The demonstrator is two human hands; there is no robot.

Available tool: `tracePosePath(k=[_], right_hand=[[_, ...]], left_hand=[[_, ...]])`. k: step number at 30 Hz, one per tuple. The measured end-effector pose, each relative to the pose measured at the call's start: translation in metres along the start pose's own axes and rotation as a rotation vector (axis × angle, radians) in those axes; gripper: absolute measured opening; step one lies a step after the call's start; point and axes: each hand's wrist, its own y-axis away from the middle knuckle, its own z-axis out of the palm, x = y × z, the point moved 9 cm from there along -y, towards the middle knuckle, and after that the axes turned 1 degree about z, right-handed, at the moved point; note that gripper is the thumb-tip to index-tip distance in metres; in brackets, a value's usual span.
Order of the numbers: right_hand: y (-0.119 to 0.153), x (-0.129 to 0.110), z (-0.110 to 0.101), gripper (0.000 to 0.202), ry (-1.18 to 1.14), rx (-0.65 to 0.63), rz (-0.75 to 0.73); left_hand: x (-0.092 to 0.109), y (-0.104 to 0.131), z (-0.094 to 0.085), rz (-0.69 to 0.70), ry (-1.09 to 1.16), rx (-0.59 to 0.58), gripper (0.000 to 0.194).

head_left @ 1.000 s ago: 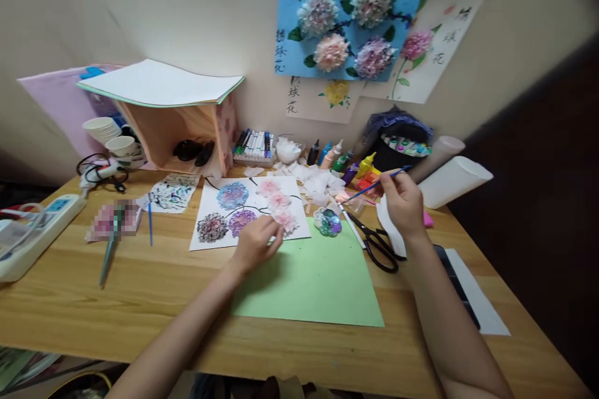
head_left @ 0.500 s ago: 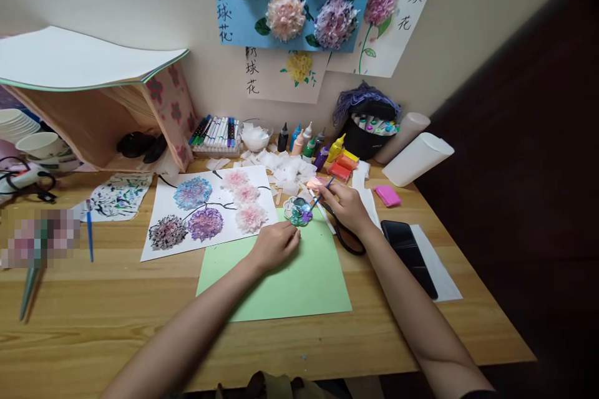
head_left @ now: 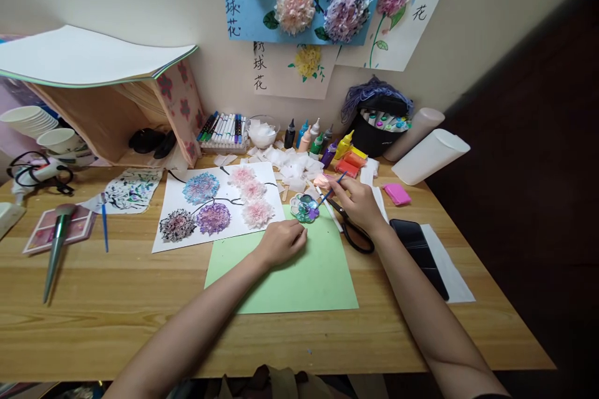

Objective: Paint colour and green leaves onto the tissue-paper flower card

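Just right of the paint-stained flower-shaped palette (head_left: 304,208), pinching a slim blue paintbrush (head_left: 324,198) in the right hand (head_left: 354,201) — slanting it far-right to near-left, pointing its tip at the palette. Curling the left hand (head_left: 283,242) over pale green paper (head_left: 304,283), just nearside — leaving any grip unclear. Working at a wooden table (head_left: 384,340) against a pale wall (head_left: 196,0).

my right hand (head_left: 356,202) covers part of the black scissors (head_left: 362,251), and the tip of my blue brush (head_left: 326,197) is too small for me to tell whether it touches the palette (head_left: 304,208). my left hand (head_left: 282,243) hides a patch of the green paper (head_left: 304,283), and i can't see whether its curled fingers hold anything. the top edge cuts off the blue flower picture (head_left: 255,17), the left edge a white casing (head_left: 8,217).
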Motion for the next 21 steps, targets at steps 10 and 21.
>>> tracePosePath(k=[10, 21], right_hand=[[0.002, -0.001, -0.001, 0.031, 0.002, -0.014, -0.021], [0.008, -0.057, 0.022, 0.018, -0.580, 0.159, 0.185]], left_hand=[[0.006, 0.000, -0.009, 0.021, 0.027, 0.043, 0.032], [-0.042, 0.101, -0.113, -0.009, 0.047, 0.554, 0.041]])
